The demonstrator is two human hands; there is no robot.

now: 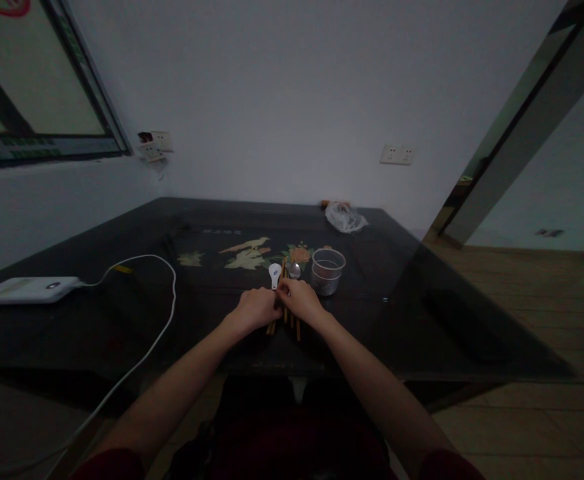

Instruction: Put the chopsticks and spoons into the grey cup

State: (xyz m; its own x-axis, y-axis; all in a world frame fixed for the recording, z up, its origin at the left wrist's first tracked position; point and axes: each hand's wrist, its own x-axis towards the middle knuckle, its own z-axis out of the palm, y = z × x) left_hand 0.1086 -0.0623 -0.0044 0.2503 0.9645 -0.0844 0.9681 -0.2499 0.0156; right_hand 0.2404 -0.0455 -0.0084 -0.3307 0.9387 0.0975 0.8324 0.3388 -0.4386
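Observation:
In the middle of the black table, my left hand point(258, 308) and my right hand point(301, 299) meet, both with fingers curled closed around a bundle of wooden chopsticks point(286, 265). The chopsticks' lower ends stick out below my hands. A white spoon point(275, 272) points away from me just above my left fingers. Beside it, the bowl of a metal spoon point(295, 270) shows above my right hand. Both spoons' handles are hidden by my fingers, so their exact hold is unclear. Right of my right hand stands a clear round container point(328, 272).
The black table point(212, 333) carries a printed bird and flower pattern. A white power bank point(27, 291) with a white cable point(174, 293) lies at left. At the back are a crumpled plastic bag point(345, 218) and a wall with sockets point(396, 155). A dark flat object point(462, 323) is at right.

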